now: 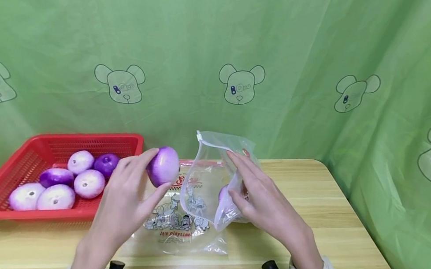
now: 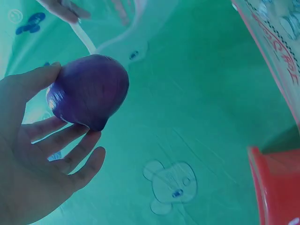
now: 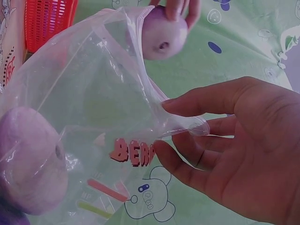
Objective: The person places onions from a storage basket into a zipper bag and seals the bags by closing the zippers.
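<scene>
My left hand (image 1: pixel 121 203) holds a red onion (image 1: pixel 164 166) between thumb and fingers, raised beside the mouth of a clear slider bag (image 1: pixel 228 208). Seen from the left wrist, this onion's pointed purple end (image 2: pixel 89 91) faces the camera. My right hand (image 1: pixel 262 193) pinches the bag's rim, keeping the mouth spread toward the left. In the right wrist view the held onion (image 3: pixel 164 35) overlaps the bag's opening edge. Another onion (image 3: pixel 30 161) lies inside the bag, with a darker purple one (image 3: pixel 11 216) partly showing below it.
A red perforated basket (image 1: pixel 120 138) with several onions (image 1: pixel 89 183) stands at the left on the wooden table (image 1: pixel 302 195). Beneath the hands lies a flat printed clear bag (image 1: pixel 175 241). Green curtain (image 1: pixel 188 35) with mouse-head drawings hangs behind and at the right.
</scene>
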Demonstrator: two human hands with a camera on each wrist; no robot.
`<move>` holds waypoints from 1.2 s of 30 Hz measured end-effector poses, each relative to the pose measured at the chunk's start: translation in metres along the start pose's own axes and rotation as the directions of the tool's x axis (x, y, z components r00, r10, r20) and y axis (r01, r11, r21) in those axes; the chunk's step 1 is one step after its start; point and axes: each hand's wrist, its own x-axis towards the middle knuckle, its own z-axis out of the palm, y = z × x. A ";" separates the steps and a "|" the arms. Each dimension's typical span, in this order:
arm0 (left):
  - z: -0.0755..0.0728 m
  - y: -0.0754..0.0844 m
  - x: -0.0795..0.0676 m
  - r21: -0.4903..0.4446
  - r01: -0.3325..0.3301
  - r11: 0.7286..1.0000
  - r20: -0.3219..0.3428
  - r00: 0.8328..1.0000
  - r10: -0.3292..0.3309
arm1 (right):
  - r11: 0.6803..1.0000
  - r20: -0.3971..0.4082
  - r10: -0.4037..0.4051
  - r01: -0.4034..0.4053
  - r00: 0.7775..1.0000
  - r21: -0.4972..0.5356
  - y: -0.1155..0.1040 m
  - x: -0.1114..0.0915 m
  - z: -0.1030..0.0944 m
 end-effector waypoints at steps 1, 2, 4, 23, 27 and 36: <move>0.000 0.003 0.000 -0.007 -0.011 1.000 0.004 1.000 0.011 | 1.000 0.003 0.001 -0.001 1.000 0.003 0.000 0.000 0.000; 0.001 0.006 0.000 -0.014 -0.024 1.000 0.009 1.000 0.024 | 1.000 0.005 0.000 0.000 1.000 0.006 -0.001 -0.001 0.001; 0.002 0.012 -0.001 -0.031 -0.046 0.998 0.023 0.999 0.047 | 1.000 0.009 -0.003 0.003 1.000 0.005 -0.002 -0.001 0.001; 0.025 0.032 -0.008 -0.081 -0.149 0.986 0.096 0.983 0.157 | 0.998 0.049 -0.066 0.066 0.997 -0.003 -0.014 -0.003 0.012; 0.030 0.034 -0.009 -0.045 -0.154 0.987 0.099 0.982 0.158 | 0.997 0.051 -0.073 0.073 0.996 0.001 -0.016 -0.003 0.013; 0.042 0.038 -0.015 0.131 -0.156 0.979 0.115 0.983 0.141 | 0.992 0.041 -0.121 0.123 0.992 -0.031 -0.020 -0.003 0.014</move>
